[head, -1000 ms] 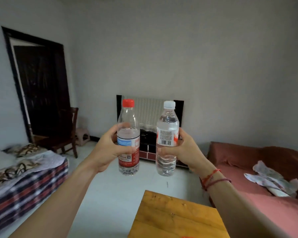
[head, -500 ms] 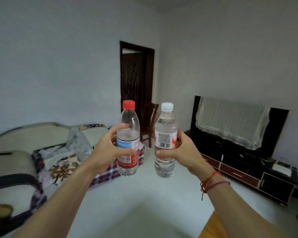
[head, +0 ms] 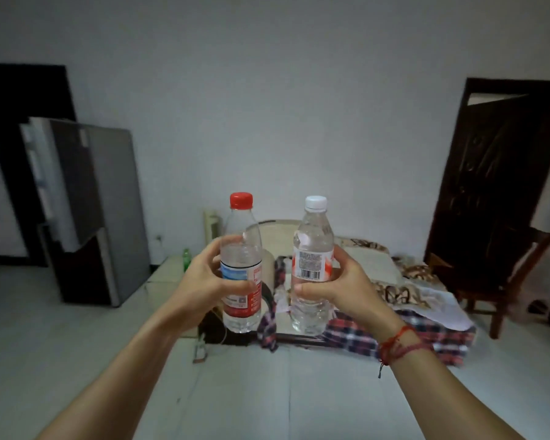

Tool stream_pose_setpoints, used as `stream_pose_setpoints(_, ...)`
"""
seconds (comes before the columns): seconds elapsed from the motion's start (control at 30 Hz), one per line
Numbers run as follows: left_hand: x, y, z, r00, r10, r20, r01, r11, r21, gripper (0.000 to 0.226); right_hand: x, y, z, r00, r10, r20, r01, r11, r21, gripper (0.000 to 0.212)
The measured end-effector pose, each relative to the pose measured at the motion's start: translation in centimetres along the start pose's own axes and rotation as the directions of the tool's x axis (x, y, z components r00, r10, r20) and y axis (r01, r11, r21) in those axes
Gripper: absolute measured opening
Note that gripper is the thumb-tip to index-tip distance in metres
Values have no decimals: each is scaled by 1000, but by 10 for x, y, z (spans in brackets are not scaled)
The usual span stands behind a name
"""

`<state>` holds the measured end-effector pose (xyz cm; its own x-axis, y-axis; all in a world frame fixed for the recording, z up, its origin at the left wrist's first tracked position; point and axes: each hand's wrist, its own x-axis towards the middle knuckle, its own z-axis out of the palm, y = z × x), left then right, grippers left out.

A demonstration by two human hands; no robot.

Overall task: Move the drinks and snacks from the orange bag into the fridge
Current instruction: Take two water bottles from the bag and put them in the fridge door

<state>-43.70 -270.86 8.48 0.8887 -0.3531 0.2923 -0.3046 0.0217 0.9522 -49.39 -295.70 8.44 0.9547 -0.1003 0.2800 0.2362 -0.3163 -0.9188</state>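
Observation:
My left hand grips a clear water bottle with a red cap, held upright in front of me. My right hand grips a second clear water bottle with a white cap, also upright, a hand's width to the right of the first. The grey fridge stands at the left against the wall, with its upper door swung open. The orange bag is out of view.
A bed with a plaid blanket lies straight ahead on the pale tiled floor. A green bottle stands on a low surface beside the fridge. A wooden chair and a dark open door are at the right.
My view has swung left across the room: the TV stand and doorway slid right, and the fridge came into view at the left. Both bottles stay held up in the same grip.

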Motion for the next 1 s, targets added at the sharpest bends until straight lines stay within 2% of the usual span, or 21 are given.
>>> stream_pose_setpoints(0.1, -24, 4, -29, 988, -13, -154, 17, 1000, 26, 80, 18, -5, 34, 989, -46, 143, 37, 997, 69, 67)
stream_pose_setpoints(0.27, -76, 14, -64, 941, -2, -339, 26, 998, 65, 85, 27, -16, 90, 929, -117, 351, 65, 985, 158, 80)
stream_pose_setpoints(0.53, -174, 43, -122, 821, 27, -570, 83, 983, 165, 75, 13, -54, 197, 792, -226, 566, 97, 964, 249, 70)
stream_pose_setpoints(0.63, -207, 52, -143, 777, 48, -627, 99, 975, 198, 74, -2, -72, 233, 743, -267, 614, 110, 953, 282, 64)
stream_pose_setpoints(0.73, -234, 58, -162, 747, 62, -662, 104, 972, 209, 73, -16, -85, 262, 725, -287, 626, 107, 945, 309, 62)
stream_pose_setpoints(1.0, -261, 62, -198, 729, 76, -680, 101, 971, 216, 71, -31, -102, 309, 703, -291, 650, 110, 946, 305, 64)
